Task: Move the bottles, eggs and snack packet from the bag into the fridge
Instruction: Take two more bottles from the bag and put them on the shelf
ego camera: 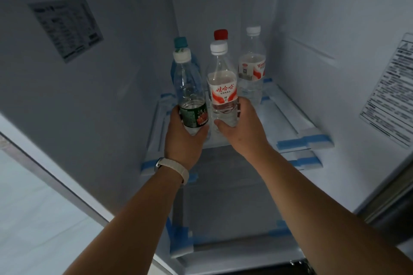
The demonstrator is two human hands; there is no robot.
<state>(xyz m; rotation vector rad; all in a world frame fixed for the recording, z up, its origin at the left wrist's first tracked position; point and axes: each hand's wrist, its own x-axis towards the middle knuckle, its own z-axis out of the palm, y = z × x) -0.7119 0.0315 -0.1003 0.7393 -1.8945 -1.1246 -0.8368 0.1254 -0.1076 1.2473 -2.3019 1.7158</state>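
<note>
Through the head camera, our left hand (184, 140) gripped the green bottle (190, 96) and our right hand (240, 131) gripped the red bottle (222, 89). Both stood upright at the shelf (290, 123) front, with the back bottles (252, 67) just behind.

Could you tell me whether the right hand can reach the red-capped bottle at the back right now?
Probably not: the right hand grips a white-capped bottle, which is directly in front of the red-capped bottle.
</note>
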